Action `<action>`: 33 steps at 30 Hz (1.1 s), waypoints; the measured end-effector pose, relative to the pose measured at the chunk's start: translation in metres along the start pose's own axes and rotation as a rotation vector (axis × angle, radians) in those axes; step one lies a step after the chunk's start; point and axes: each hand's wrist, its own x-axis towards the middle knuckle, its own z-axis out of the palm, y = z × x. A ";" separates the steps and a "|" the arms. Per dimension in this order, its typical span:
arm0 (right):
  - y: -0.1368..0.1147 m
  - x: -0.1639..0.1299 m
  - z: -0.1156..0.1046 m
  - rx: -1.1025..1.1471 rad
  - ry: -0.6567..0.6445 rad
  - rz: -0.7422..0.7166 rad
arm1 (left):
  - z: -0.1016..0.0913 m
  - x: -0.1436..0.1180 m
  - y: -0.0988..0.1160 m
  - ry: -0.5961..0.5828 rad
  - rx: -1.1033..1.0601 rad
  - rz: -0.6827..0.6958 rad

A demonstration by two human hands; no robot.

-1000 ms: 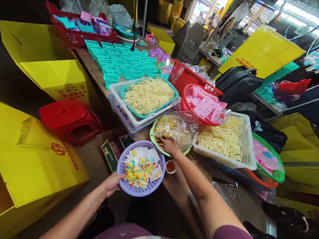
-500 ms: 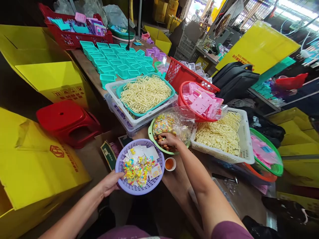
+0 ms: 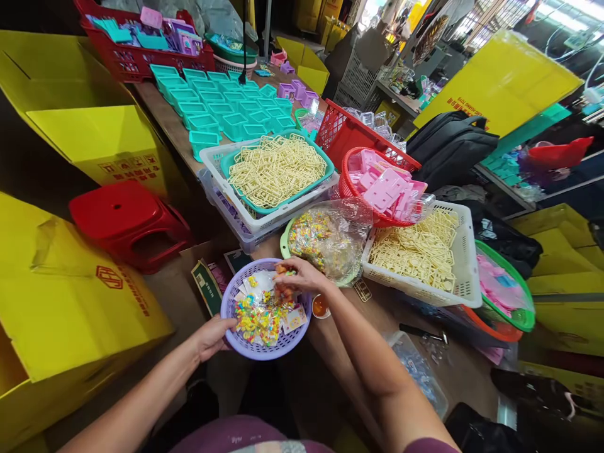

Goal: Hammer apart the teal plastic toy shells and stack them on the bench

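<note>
My left hand grips the rim of a purple plastic basket and holds it above my lap. Inside lie small bags of colourful pieces and white paper slips. Over the basket's right side, my right hand is closed around a clump of small orange-brown pieces; their exact kind is too small to tell. Just right of the basket stands a paper cup of amber liquid. Behind my right hand sits a light green bowl with a clear bag of colourful pieces.
Crates of cream plastic frames and a red basket of pink parts stand behind the bowl. Teal trays cover the far table. A red stool and yellow cartons are at left. A clear tub lies right of my arm.
My right hand has left the green bowl and moved left over the purple basket, carrying orange-brown pieces. My left hand still holds the basket. The view has shifted slightly.
</note>
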 end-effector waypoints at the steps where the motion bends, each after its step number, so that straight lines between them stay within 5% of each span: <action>1: -0.007 0.000 0.006 -0.017 -0.005 -0.026 | 0.000 0.000 0.000 -0.003 0.001 -0.001; 5: -0.015 -0.001 0.003 -0.187 0.066 0.022 | -0.001 0.000 0.003 0.006 0.009 0.005; 11: 0.033 0.001 -0.025 -0.382 0.081 0.235 | -0.004 0.003 0.003 0.017 0.008 0.017; 21: 0.075 0.025 -0.013 -0.472 -0.070 0.339 | -0.003 0.004 0.002 0.016 0.022 0.008; 33: 0.072 0.014 -0.001 -0.337 0.065 0.385 | -0.002 0.003 -0.001 0.003 -0.008 0.005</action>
